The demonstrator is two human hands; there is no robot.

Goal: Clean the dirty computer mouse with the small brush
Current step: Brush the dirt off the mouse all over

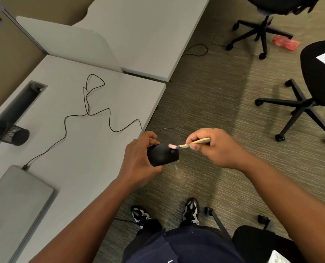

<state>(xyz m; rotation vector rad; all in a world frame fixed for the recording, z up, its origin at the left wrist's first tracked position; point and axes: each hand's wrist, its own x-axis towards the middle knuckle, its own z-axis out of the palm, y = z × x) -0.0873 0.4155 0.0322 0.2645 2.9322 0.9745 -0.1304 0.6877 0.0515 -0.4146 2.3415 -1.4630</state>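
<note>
Head view: grey desk [93,149], carpeted office.

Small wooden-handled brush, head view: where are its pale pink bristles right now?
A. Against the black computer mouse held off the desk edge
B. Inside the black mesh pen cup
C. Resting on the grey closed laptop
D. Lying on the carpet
A: the small wooden-handled brush, pinched in the right hand, has its pale pink bristles on the black computer mouse, which the left hand grips beyond the grey desk edge, above the carpet.

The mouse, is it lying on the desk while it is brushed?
No, the left hand holds the mouse off the desk edge, above the carpet.
</note>
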